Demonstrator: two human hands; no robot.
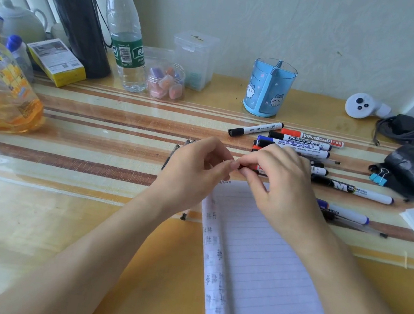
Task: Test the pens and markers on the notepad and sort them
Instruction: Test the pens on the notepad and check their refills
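Striped yellow tabletop (pixel 102 125): left hand (pixel 194 172) and right hand (pixel 283 182) both pinch one black-capped marker (pixel 253 172) above a lined white notepad (pixel 253 264).

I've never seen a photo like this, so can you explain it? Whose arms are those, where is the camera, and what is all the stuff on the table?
There is no machine here. A person wears one camera on their head, so you look down at their own two arms. The left hand and the right hand together pinch one marker just above a lined notepad. Their fingers hide most of it, so I can't tell if its cap is on. To the right, a pile of markers and pens lies on the striped table. Behind the pile stands a blue pen holder, and farther left a water bottle.
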